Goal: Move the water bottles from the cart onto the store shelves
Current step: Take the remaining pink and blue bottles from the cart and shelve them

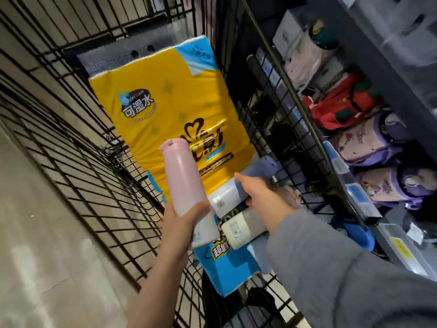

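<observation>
My left hand (183, 227) grips a pink water bottle (183, 181) near its base and holds it tilted above the black wire cart (99, 185). My right hand (264, 200) reaches into the cart and curls around a pale blue bottle (238, 185) lying on its side. A cream bottle with a grey cap (238, 229) lies just below that hand, on the tissue pack. The store shelves (369, 204) stand to the right of the cart and hold purple, red and pink bottles in clear wrapping.
A big yellow and blue pack of tissue paper (170, 107) fills the cart's middle. The cart's wire wall (279, 114) separates it from the shelves. Price tags line the shelf edge (354, 192). Pale floor (35, 221) lies to the left.
</observation>
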